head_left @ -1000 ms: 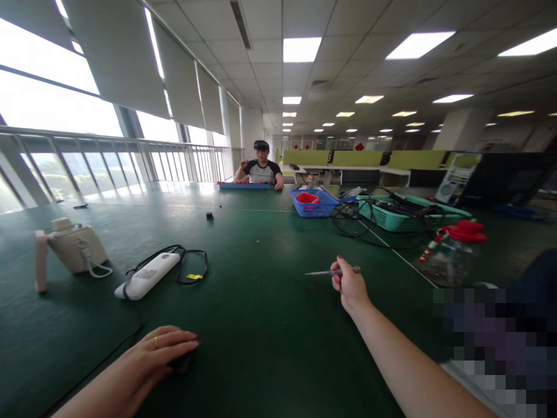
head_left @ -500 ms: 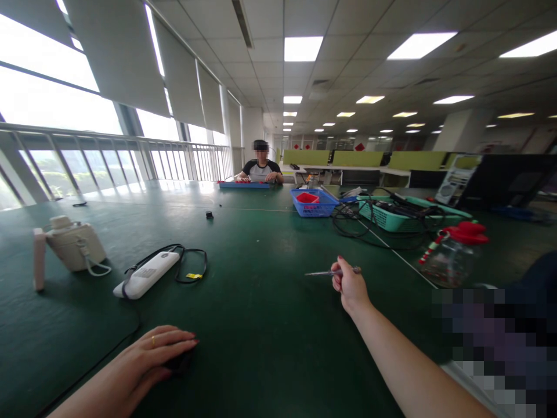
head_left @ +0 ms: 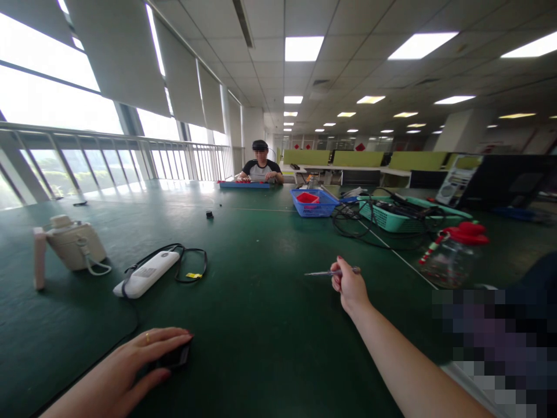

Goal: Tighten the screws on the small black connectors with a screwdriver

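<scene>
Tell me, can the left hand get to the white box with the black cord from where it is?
Probably yes. The left hand rests on a small black thing, and only bare green table lies between it and the white box.

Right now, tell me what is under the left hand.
A small black object lies under the left hand on the green table. Only its right end shows past the fingers; the rest is covered.

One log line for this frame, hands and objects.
left hand: covers small black object | right hand: grips thin metal tool | surface: green table
</scene>
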Motion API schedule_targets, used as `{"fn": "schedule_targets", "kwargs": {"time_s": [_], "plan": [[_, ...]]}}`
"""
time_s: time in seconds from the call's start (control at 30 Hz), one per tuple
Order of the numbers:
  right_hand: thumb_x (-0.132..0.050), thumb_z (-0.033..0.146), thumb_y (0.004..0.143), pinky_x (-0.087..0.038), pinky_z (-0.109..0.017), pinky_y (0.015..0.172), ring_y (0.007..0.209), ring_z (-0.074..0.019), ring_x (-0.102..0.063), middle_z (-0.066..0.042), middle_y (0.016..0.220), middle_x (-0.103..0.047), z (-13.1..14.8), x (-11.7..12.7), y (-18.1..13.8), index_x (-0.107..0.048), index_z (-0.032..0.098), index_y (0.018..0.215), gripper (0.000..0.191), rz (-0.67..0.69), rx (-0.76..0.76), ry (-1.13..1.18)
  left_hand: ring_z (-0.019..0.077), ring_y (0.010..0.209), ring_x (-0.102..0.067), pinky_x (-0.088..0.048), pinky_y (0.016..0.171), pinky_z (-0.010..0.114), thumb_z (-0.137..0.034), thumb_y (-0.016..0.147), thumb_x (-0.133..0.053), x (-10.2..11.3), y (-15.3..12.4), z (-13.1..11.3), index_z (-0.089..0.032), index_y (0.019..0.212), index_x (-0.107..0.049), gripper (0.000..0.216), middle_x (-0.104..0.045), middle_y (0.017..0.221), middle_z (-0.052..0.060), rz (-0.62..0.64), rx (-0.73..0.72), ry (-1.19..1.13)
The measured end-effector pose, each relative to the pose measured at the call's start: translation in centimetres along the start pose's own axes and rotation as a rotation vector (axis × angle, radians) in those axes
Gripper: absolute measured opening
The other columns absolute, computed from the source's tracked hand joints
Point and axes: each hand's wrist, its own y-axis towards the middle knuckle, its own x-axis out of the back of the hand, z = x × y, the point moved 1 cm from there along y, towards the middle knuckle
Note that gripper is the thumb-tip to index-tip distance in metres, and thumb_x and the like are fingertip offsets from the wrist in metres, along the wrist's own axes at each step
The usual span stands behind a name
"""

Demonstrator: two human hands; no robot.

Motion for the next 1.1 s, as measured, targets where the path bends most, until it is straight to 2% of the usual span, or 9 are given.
{"fn": "schedule_targets", "kwargs": {"time_s": [0.33, 0.5, 0.8, 1.1], "plan": [[-0.070, 0.047, 0.075, -0.024, -0.017, 0.031, 0.034, -0.0046, -0.034, 0.006, 0.041, -0.040, 0.0, 0.2, -0.1, -0.059, 0.017, 0.057, 0.037, 0.024, -0.021, -0.013, 0.0242, 0.116, -0.062, -0.047, 0.102, 0.033, -0.029, 0.082, -0.061, -0.6, 0.0, 0.3, -0.039, 0.128, -0.059, 0.048, -0.062, 0.132, -0.002, 0.003, 0.005, 0.045], [-0.071, 0.046, 0.075, -0.027, -0.017, 0.032, 0.037, -0.0053, -0.037, 0.006, 0.044, -0.044, 0.6, 0.1, -0.6, -0.061, 0.017, 0.059, 0.036, 0.050, -0.037, -0.036, 0.0242, 0.118, -0.061, -0.047, 0.103, 0.033, -0.029, 0.082, -0.062, -1.2, 0.5, 0.5, -0.036, 0.130, -0.059, 0.048, -0.061, 0.133, -0.002, -0.075, 0.027, 0.041], [-0.071, 0.047, 0.074, -0.024, -0.017, 0.031, 0.035, -0.0050, -0.034, 0.006, 0.041, -0.041, -0.3, 0.2, 0.0, -0.059, 0.016, 0.059, 0.036, 0.034, -0.011, 0.000, 0.0240, 0.122, -0.057, -0.045, 0.105, 0.039, -0.033, 0.088, -0.056, -1.0, 1.3, -0.3, -0.034, 0.138, -0.048, 0.051, -0.058, 0.137, 0.000, -0.128, 0.066, 0.056], [-0.072, 0.046, 0.071, -0.023, -0.016, 0.031, 0.033, -0.0037, -0.033, 0.007, 0.038, -0.039, 0.1, -0.1, -0.2, -0.059, 0.016, 0.056, 0.036, 0.025, -0.006, 0.014, 0.0270, 0.116, -0.060, -0.048, 0.102, 0.042, -0.036, 0.086, -0.057, -1.2, 1.0, -0.1, -0.032, 0.137, -0.051, 0.051, -0.062, 0.130, 0.004, -0.143, 0.085, 0.014]]}}
